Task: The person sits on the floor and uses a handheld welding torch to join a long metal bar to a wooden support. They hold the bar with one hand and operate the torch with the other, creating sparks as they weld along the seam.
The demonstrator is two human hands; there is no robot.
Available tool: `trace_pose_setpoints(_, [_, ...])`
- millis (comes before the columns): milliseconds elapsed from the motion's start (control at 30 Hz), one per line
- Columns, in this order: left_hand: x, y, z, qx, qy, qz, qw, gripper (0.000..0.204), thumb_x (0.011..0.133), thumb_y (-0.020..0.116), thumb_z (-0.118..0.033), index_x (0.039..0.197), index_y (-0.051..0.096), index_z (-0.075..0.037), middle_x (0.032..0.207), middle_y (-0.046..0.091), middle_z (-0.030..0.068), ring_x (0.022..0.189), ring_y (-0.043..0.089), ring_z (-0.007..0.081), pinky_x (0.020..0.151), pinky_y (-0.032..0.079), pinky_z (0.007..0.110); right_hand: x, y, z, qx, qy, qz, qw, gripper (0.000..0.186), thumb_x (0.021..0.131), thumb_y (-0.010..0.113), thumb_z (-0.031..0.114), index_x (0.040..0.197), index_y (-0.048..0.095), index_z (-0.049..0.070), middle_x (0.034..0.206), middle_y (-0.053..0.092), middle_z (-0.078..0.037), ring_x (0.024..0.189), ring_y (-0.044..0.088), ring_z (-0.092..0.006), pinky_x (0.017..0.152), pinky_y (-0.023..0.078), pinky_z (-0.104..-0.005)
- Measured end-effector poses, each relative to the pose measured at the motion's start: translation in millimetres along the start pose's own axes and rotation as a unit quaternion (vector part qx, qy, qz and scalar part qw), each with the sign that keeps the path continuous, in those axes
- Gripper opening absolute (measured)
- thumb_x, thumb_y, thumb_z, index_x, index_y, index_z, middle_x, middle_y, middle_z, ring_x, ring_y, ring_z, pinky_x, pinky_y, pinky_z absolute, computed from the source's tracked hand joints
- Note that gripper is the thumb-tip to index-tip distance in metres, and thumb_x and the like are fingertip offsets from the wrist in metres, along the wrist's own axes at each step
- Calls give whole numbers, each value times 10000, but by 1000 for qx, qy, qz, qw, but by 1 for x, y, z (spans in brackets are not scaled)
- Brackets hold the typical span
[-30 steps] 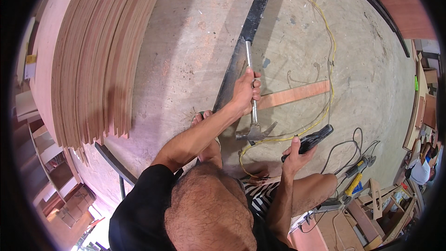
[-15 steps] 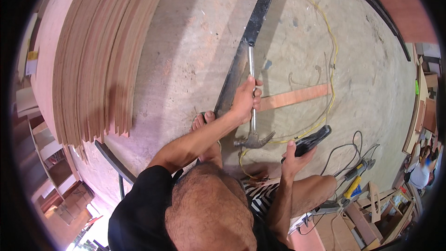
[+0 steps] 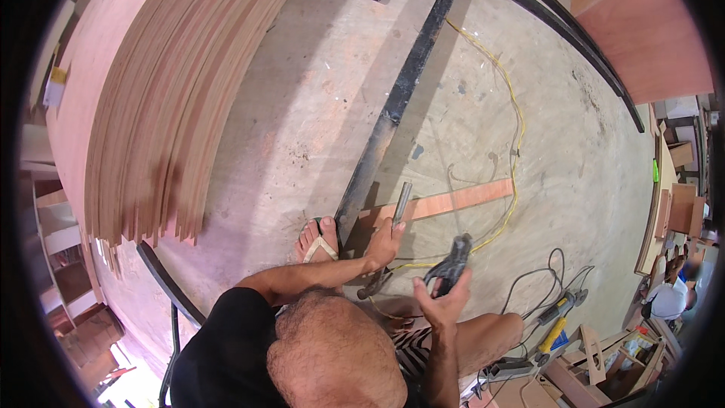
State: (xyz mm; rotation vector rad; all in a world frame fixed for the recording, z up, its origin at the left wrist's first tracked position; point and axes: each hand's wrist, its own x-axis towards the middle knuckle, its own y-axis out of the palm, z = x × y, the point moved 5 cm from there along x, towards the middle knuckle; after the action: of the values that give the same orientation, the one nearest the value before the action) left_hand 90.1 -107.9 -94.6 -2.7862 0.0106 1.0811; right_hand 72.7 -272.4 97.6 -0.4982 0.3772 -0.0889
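Observation:
My left hand (image 3: 384,248) is closed round the handle of a claw hammer (image 3: 403,200). The handle's bare end points up and away, while the dark head hangs below my fist, partly hidden. Off to the right, my right hand (image 3: 444,296) grips a black welding electrode holder (image 3: 455,258), with a thin rod standing out from its tip. A long black metal bar (image 3: 408,79) runs away across the floor, its near end beside my left foot (image 3: 320,239) in a flip-flop. Beyond the hammer lies a flat reddish wood strip (image 3: 461,198).
Stacked plywood sheets (image 3: 162,128) rise at the left. A yellow cable (image 3: 517,117) curves over the concrete floor. An angle grinder (image 3: 560,308) with black cords and wood offcuts lie at the lower right. More black bars (image 3: 559,26) stretch along the far right. Another person (image 3: 670,298) is at the right rim.
The hammer has dropped away from the metal bar and tilted, its head now lower. My right hand has swung left with the electrode holder, turned more upright. The view has shifted.

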Motion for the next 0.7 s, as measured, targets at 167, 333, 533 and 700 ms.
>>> trace_pose_setpoints(167, [7,8,-2,18,32,75,996,439,1143,531,-433,1139,578,4,981,697,314,961,676,538,848,495,597,14,-26,16,6,-64,-58,996,594,766,961,155,1147,519,44,814,575,14,632,479,-73,544,411,-241])
trace_pose_setpoints(333, [22,22,-21,114,174,106,972,330,1092,606,-293,1125,648,33,1016,706,317,979,668,537,850,503,592,10,-15,31,-30,-44,19,998,608,739,976,175,1115,514,52,810,606,7,629,501,-61,546,442,-223])
trace_pose_setpoints(533, [-9,-2,-32,83,237,85,964,244,1034,684,-206,1158,715,1,1035,737,259,987,700,484,858,554,539,2,-3,13,-16,-13,36,999,629,723,999,210,1106,528,48,791,619,6,624,519,-51,548,469,-234])
trace_pose_setpoints(700, [-70,-64,-62,290,247,125,916,226,1013,741,-255,1101,770,-49,1002,770,167,937,754,389,846,598,481,7,11,18,-25,-28,52,998,632,730,1010,274,1080,538,40,737,601,6,604,528,-69,547,481,-269])
